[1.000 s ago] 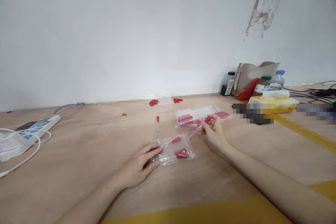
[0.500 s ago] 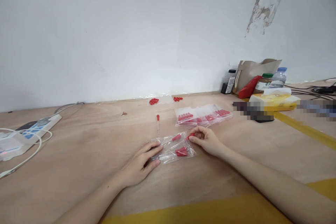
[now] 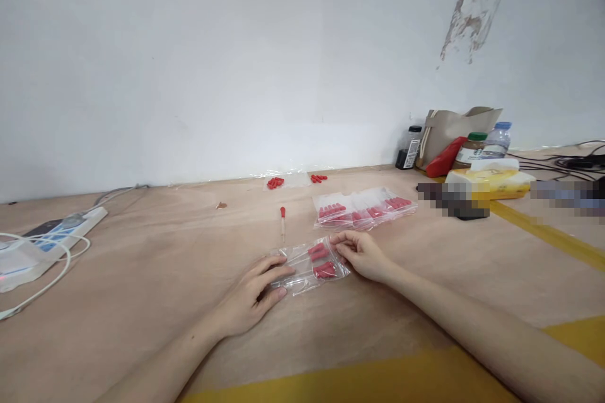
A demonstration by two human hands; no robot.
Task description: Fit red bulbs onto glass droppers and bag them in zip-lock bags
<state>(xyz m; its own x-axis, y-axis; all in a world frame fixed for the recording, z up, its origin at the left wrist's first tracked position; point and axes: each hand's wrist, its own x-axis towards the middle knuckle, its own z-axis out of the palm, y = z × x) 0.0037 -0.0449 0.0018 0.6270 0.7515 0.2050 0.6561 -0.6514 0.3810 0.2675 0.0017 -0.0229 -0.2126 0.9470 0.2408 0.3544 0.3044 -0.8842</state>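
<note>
A clear zip bag (image 3: 302,277) lies flat in front of me with several glass droppers inside, their red rubber bulbs (image 3: 324,270) toward its right end. My left hand (image 3: 258,286) rests on the bag's left end, fingers spread and thumb apart, pressing it to the table. At the opposite end, my right hand (image 3: 362,255) has its thumb and fingers closed at the bag's upper right edge, with no dropper showing in them. A single dropper (image 3: 283,214) lies just beyond the bag, bulb pointing away from me.
Behind are filled zip bags (image 3: 363,208) in an overlapping row and two small groups of red bulbs (image 3: 275,183). A power strip (image 3: 51,245) with white cables lies left. Bottles (image 3: 409,148), a grey bag (image 3: 454,129) and a yellow tissue pack (image 3: 489,182) stand right.
The dropper that my right hand held at the bag's mouth has slid left into the bag, beside another. My right hand has moved slightly left to the bag's edge; the left stays put.
</note>
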